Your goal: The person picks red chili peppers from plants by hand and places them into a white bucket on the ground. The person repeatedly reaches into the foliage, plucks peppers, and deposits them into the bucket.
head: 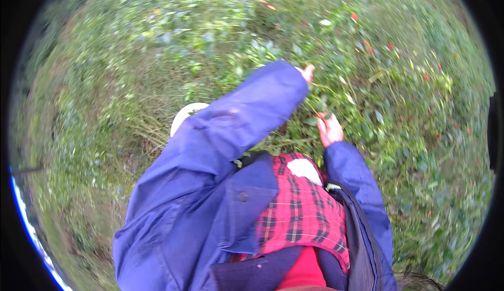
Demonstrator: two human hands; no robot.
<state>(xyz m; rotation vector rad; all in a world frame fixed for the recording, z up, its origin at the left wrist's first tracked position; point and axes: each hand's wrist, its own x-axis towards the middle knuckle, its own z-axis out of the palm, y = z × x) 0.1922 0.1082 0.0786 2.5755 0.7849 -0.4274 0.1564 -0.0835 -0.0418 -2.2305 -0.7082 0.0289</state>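
Note:
My left hand (308,72) reaches across in front of me, mostly hidden past the end of its blue sleeve. Its visible fingers touch or lie beside a thin green stem (325,87); their grip cannot be made out. Lower and to the right, my right hand (330,130) has its thumb and fingers closed at the lower end of a leafy stem. Green leaves (312,121) surround its fingertips. Red pods (369,48), apparently chili peppers, hang among the plants beyond both hands, and another red pod (354,17) shows farther up.
Dense, tangled green plants (409,133) spread on every side, blurred toward the rim. A rounded white object (184,118) sits partly hidden behind my left sleeve. My red plaid apron (299,212) and open blue jacket (177,212) fill the lower middle.

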